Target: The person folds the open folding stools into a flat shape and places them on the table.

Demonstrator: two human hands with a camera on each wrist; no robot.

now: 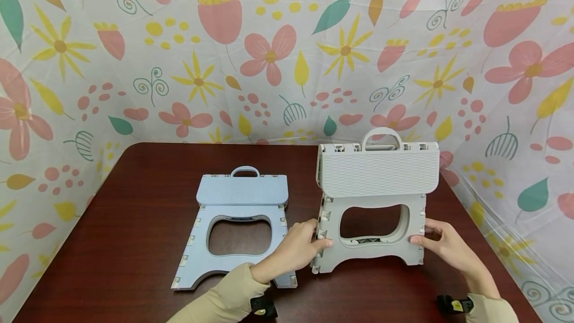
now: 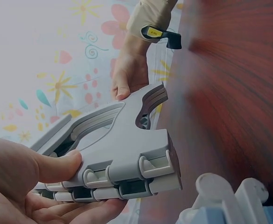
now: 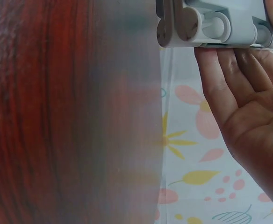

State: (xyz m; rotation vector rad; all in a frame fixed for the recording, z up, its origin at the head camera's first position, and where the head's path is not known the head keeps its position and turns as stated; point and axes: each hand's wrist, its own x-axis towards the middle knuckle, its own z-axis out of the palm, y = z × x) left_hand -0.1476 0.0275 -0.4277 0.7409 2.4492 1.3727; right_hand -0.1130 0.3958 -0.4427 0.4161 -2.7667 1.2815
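A grey-white folding step stool (image 1: 380, 172), folded flat with its handle up, is between my two hands at the right of the table. My left hand (image 1: 298, 245) grips its left side edge, thumb on the front face and fingers behind, as the left wrist view shows on the stool (image 2: 120, 156). On the opposite edge my right hand (image 1: 448, 245) holds the leg, thumb in front. In the right wrist view the fingers of that hand (image 3: 248, 98) reach under the hinged edge. Left of it is a light blue folding stool (image 1: 242, 191), also folded flat, partly hidden by my left forearm.
The dark red-brown wooden table (image 1: 143, 203) carries both stools. A floral curtain (image 1: 269, 98) hangs right behind the table and along its sides. Black straps with small devices are on both wrists, over beige sleeves (image 1: 224, 295).
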